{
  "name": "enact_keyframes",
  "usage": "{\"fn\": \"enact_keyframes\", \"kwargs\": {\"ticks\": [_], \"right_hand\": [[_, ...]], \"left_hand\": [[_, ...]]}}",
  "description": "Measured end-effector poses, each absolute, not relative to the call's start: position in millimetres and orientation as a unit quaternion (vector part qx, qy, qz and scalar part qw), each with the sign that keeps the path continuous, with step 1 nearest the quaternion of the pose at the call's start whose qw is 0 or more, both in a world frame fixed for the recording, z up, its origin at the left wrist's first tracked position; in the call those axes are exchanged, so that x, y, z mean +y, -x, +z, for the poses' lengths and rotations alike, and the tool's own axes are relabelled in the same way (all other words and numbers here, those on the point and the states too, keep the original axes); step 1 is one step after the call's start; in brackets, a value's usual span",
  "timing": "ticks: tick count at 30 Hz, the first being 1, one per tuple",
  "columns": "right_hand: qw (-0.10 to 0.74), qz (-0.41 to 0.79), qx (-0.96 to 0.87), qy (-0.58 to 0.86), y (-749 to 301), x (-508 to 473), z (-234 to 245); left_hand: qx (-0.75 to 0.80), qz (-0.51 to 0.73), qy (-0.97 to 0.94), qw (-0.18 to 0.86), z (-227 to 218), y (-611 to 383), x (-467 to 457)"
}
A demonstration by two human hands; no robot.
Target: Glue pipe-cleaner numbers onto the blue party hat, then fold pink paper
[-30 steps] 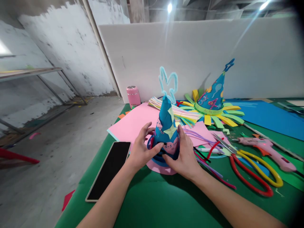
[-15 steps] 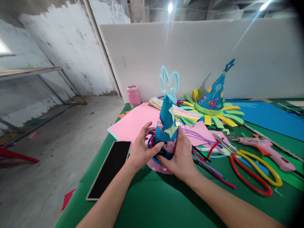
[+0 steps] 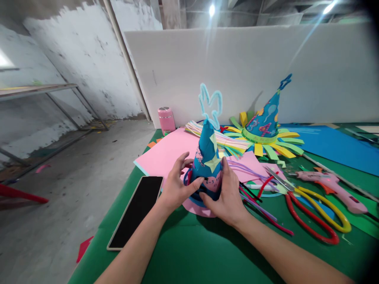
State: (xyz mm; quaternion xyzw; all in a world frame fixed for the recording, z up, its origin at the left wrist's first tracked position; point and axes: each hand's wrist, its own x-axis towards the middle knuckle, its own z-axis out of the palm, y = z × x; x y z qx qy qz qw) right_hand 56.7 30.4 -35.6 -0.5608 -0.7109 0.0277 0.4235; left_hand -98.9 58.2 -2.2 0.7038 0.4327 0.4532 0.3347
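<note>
Hat (image 3: pixel 205 144) stands upright over the green table (image 3: pixel 192 248), its lower sides gripped between left hand (image 3: pixel 176 190) and right hand (image 3: pixel 230 197). From afar, I read "6-3" on its pink patch (image 3: pixel 213 182).

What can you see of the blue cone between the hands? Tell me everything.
The blue cone, seemingly paper, stands roughly upright above a pink disc on the green table. Pale green stars and a pink piece with dark markings decorate it; a fuzzy light-blue shape tops it. The left hand and right hand hold its lower part.
</note>
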Motion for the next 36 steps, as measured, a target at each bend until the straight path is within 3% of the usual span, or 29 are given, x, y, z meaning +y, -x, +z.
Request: {"fn": "enact_keyframes", "kwargs": {"ticks": [36], "right_hand": [[0.429, 0.071, -0.733, 0.523, -75, 24, -29]], "left_hand": [[0.477, 0.480, -0.646, 0.354, 9, 112, 38]]}}
